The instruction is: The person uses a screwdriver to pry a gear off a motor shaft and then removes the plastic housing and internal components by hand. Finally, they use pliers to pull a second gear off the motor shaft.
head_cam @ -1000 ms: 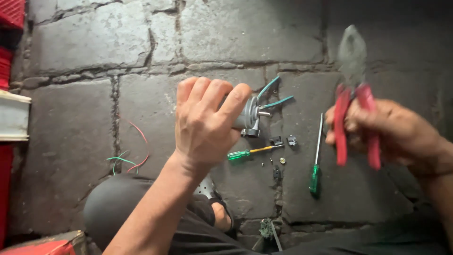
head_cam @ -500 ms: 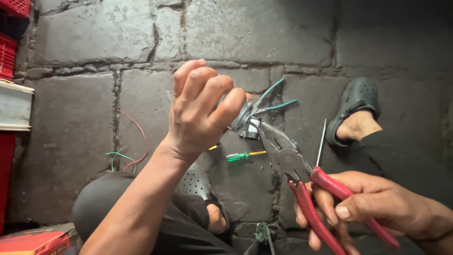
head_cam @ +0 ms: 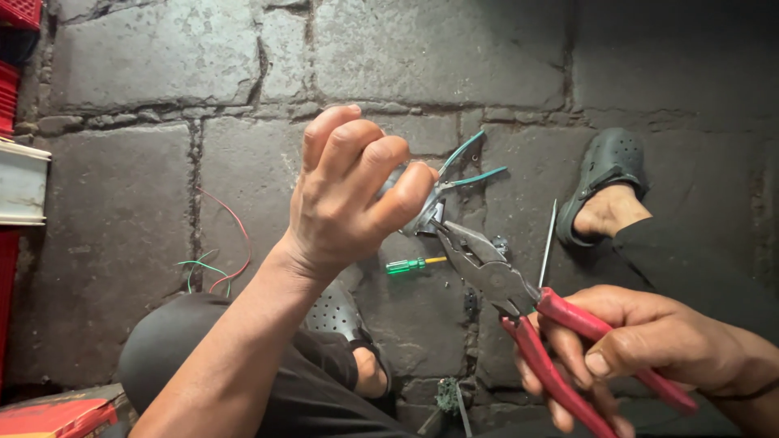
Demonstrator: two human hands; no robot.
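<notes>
My left hand (head_cam: 349, 195) is raised in the middle of the view, fingers curled around a small grey metal part (head_cam: 423, 212) from which two teal wires (head_cam: 466, 166) stick out up and to the right. My right hand (head_cam: 649, 345) at the lower right grips the red handles of a pair of pliers (head_cam: 519, 304). The pliers' grey jaws point up-left and their tip touches the lower edge of the metal part, just under my left fingers.
On the dark stone floor lie a green-handled screwdriver (head_cam: 412, 264), a thin screwdriver shaft (head_cam: 548, 243), small loose parts (head_cam: 471, 302) and red and green wires (head_cam: 215, 272). My feet in grey clogs (head_cam: 604, 174) rest at right and centre. Red and white crates (head_cam: 20, 178) stand at left.
My right hand brought the pliers down from an upright hold at the right and swung them under the part; the jaws now touch the part. My left hand stayed nearly still.
</notes>
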